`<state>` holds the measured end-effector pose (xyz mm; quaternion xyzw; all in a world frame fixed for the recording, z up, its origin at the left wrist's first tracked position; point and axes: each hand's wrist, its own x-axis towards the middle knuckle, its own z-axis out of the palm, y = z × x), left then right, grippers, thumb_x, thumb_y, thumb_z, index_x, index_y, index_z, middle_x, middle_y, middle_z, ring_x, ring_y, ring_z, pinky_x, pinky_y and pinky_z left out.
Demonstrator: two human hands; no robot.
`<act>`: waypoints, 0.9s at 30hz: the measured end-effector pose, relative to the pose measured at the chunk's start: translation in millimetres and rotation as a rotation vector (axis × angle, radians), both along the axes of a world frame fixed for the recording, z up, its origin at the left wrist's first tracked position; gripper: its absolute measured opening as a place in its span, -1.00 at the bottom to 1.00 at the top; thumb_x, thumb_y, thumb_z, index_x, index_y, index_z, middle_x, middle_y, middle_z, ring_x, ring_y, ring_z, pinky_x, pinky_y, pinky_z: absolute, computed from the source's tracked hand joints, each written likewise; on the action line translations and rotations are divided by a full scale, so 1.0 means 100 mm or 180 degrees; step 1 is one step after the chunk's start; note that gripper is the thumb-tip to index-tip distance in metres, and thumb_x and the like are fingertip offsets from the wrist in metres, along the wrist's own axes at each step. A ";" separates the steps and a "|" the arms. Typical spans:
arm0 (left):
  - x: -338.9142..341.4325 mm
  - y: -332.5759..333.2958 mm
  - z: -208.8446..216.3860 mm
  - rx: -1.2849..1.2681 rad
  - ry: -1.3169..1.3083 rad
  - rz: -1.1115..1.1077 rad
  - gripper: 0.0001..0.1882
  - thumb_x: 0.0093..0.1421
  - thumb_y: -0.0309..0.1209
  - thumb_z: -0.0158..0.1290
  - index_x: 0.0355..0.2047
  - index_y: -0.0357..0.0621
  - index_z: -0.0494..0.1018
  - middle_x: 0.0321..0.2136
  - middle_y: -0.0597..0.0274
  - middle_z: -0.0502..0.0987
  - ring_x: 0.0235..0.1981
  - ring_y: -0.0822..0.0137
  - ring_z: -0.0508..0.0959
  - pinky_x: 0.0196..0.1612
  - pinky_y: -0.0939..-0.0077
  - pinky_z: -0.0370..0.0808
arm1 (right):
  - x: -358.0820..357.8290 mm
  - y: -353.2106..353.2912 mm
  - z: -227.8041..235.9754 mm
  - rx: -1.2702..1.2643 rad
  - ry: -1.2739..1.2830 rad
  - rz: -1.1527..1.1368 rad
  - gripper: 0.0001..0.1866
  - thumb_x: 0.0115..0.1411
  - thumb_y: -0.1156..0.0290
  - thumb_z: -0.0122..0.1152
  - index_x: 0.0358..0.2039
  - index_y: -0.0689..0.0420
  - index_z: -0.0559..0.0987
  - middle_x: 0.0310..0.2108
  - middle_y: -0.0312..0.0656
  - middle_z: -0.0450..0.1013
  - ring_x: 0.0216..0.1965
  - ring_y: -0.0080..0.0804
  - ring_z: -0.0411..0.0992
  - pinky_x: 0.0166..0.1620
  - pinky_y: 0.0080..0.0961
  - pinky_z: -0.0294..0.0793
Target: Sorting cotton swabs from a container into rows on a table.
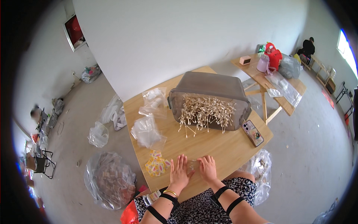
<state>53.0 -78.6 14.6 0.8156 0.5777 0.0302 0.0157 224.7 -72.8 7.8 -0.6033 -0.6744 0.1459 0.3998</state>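
Note:
Between my hands, a small clear bag of cotton swabs [191, 164] lies on the wooden table [175, 140] near its front edge. My left hand [180, 173] rests flat at the bag's left side, fingers stretched out and thumb reaching along its lower part. My right hand [207, 168] has its fingers bent at the bag's right edge and appears to pinch it. Left of my left hand is a pile of small yellow and white paper labels [156, 164]. A grey plastic bin [210, 83] lies on its side farther back, with loose cotton swabs [205, 112] spilling from its mouth.
Clear plastic bags [147, 130] lie at the table's left. A phone [253, 133] sits by its right edge. Large filled plastic bags [110, 181] stand on the floor. A second table [294, 86] holds a red bag [273, 55]. Another person [308, 47] sits far right.

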 end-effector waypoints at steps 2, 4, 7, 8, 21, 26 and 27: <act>-0.04 0.00 0.00 -0.0146 -0.0221 -0.0072 -0.08 0.36 0.25 -0.28 0.45 -0.23 -0.04 0.48 0.07 -0.04 0.51 0.19 -0.09 0.50 -0.02 -0.30 | 0.00 -0.01 0.02 -0.0015 0.0022 0.0001 -0.80 0.20 0.55 0.06 -0.18 0.10 0.56 -0.19 -0.10 0.43 -0.08 -0.04 0.37 0.03 -0.19 0.36; -0.06 -0.02 0.01 -0.0095 -0.0269 -0.0109 -0.11 0.36 0.22 -0.24 0.44 -0.24 0.00 0.45 0.07 0.02 0.49 0.18 -0.04 0.50 -0.02 -0.24 | -0.01 -0.01 0.03 -0.0027 0.0045 0.0010 -0.79 0.20 0.55 0.05 -0.17 0.10 0.56 -0.18 -0.10 0.43 -0.08 -0.04 0.36 0.03 -0.19 0.36; -0.05 -0.01 0.10 -0.0016 -0.0346 -0.0176 -0.16 0.34 0.14 -0.13 0.39 -0.24 0.09 0.36 0.06 0.15 0.42 0.12 0.10 0.47 -0.01 -0.09 | 0.00 -0.01 0.02 -0.0006 -0.0013 -0.0024 -0.80 0.21 0.55 0.05 -0.17 0.10 0.55 -0.18 -0.10 0.43 -0.08 -0.04 0.36 0.03 -0.19 0.35; -0.03 0.00 0.16 0.0008 -0.0376 -0.0212 -0.19 0.32 0.10 -0.05 0.36 -0.25 0.16 0.30 0.05 0.23 0.36 0.09 0.18 0.44 0.00 0.01 | 0.01 -0.01 0.01 -0.0034 -0.0042 -0.0021 -0.80 0.21 0.54 0.06 -0.17 0.10 0.55 -0.18 -0.10 0.42 -0.07 -0.04 0.36 0.03 -0.19 0.35; -0.02 -0.21 0.08 -0.0096 -0.0072 -0.0441 -0.07 0.27 0.08 0.02 0.40 -0.35 0.02 0.40 -0.13 0.07 0.46 -0.04 0.00 0.46 -0.10 -0.14 | -0.02 0.00 0.05 -0.0018 -0.0093 -0.0018 -0.79 0.19 0.53 0.06 -0.17 0.08 0.56 -0.19 -0.12 0.44 -0.07 -0.07 0.36 0.05 -0.20 0.36; 0.02 0.02 0.04 -0.0282 -0.0141 -0.0272 -0.04 0.31 0.13 -0.06 0.43 -0.36 -0.08 0.46 -0.14 -0.08 0.50 -0.02 -0.14 0.48 -0.11 -0.26 | 0.00 0.00 0.08 -0.0118 -0.0087 0.0011 -0.79 0.20 0.52 0.05 -0.15 0.08 0.55 -0.19 -0.12 0.44 -0.07 -0.08 0.36 0.05 -0.21 0.35; 0.01 0.04 0.04 -0.0289 -0.0141 -0.0285 -0.04 0.31 0.13 -0.06 0.43 -0.36 -0.08 0.46 -0.14 -0.08 0.50 -0.02 -0.14 0.48 -0.11 -0.26 | 0.01 -0.01 0.08 -0.0134 -0.0068 0.0003 -0.79 0.21 0.51 0.05 -0.15 0.09 0.55 -0.19 -0.12 0.44 -0.07 -0.08 0.36 0.05 -0.21 0.35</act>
